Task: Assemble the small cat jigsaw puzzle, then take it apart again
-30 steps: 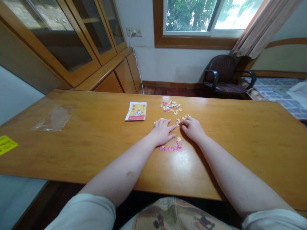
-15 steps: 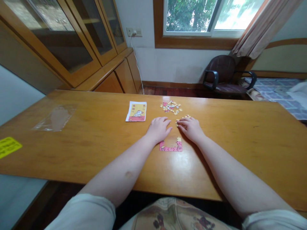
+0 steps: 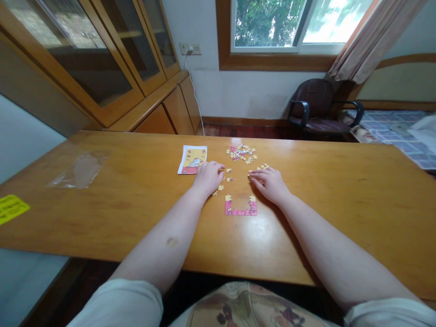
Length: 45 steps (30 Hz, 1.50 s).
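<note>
On a wide wooden table [image 3: 340,195], the left hand [image 3: 207,176] and right hand [image 3: 271,184] are well apart, fingers bent; whether either grips anything cannot be told. The left partly hides a picture card [image 3: 192,155]. A U-shaped puzzle border [image 3: 240,212] lies nearest the wearer, a puzzle pile [image 3: 241,152] farthest, loose pieces [image 3: 230,180] between.

I have swung the left hand [image 3: 209,176] outward over the last half second — it now hides the lower right corner of the picture card [image 3: 192,159], which lay fully in sight before. That move uncovers several loose pieces [image 3: 230,180] and the upper left end of the joined border [image 3: 240,212], where I can now see a yellow piece [image 3: 228,198]. The right hand's [image 3: 271,185] fingers now partly cover pieces that showed plainly a second ago.
</note>
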Tool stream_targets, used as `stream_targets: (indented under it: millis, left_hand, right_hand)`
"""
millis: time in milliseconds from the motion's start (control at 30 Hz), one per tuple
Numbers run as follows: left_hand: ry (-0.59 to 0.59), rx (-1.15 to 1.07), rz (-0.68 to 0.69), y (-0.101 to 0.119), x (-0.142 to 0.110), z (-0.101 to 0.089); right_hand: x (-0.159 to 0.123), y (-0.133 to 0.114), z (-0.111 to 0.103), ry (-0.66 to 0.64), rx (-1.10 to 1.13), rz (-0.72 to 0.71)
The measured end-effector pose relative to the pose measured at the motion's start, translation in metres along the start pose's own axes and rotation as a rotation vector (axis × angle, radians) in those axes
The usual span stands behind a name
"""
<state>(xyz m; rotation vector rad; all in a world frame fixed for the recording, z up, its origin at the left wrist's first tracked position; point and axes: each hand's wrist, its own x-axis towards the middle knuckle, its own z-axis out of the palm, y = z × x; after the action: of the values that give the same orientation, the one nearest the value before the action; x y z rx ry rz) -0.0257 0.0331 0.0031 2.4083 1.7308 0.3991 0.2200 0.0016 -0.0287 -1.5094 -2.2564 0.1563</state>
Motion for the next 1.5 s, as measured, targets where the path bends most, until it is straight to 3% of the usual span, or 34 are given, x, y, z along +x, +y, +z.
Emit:
stream_targets:
  millis: [167, 367, 533, 700, 933, 1200, 1333, 1500]
  left_hand:
    - [-0.049, -0.006, 0.169, 0.000, 0.002, 0.011]
    - [-0.070, -0.025, 0.246, -0.006, 0.006, 0.018]
    - [-0.046, -0.057, 0.251, -0.006, 0.006, 0.015]
    - [0.001, -0.068, 0.170, -0.007, 0.005, 0.009]
    - [-0.046, -0.037, 0.288, -0.004, 0.003, 0.011]
    - [-0.040, -0.015, 0.272, -0.002, 0.003, 0.013]
    - [0.034, -0.052, 0.294, -0.001, 0.003, 0.009]
    - [0.035, -0.047, 0.188, -0.001, 0.000, 0.000]
  right_hand:
    - [-0.001, -0.001, 0.000, -0.032, -0.031, -0.020]
    - [-0.001, -0.002, 0.001, -0.029, -0.048, -0.042]
    - [-0.002, 0.001, 0.002, 0.019, -0.022, -0.044]
    - [-0.002, 0.004, 0.003, 0.065, 0.000, -0.041]
    - [-0.002, 0.002, 0.002, 0.006, -0.005, -0.087]
    - [-0.002, 0.003, 0.004, -0.020, -0.023, -0.082]
    - [-0.003, 0.003, 0.005, 0.077, -0.013, -0.042]
    - [-0.002, 0.004, 0.004, 0.168, 0.036, -0.009]
